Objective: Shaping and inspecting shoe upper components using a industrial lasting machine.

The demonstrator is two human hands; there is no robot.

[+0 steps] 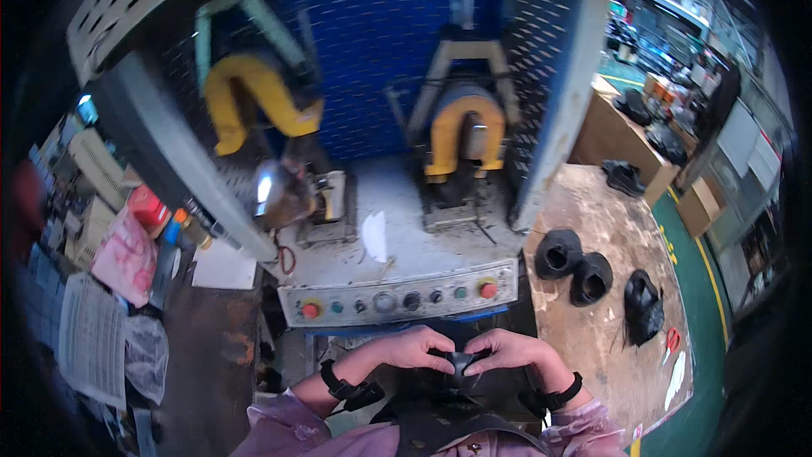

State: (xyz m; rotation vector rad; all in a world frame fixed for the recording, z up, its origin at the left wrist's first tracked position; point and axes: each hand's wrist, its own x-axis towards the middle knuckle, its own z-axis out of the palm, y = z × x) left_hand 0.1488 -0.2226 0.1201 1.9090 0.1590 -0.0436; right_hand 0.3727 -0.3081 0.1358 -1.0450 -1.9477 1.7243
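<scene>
Dark piece (459, 362): partly covered by the fingers (441, 364), its outline lost against the apron (448, 419)!
Pink sleeves (288, 423): sliced off by the lower edge, apron too.
Yellow left pad (266, 93): smeared, all soft edges.
Control panel (452, 290): dial markings too tiny to tell.
Red shape (28, 195): pure blur, left rim.

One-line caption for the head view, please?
Left hand and right hand pinch a black piece before a machine with two yellow pads; black shoes sit on a table at right.
</scene>
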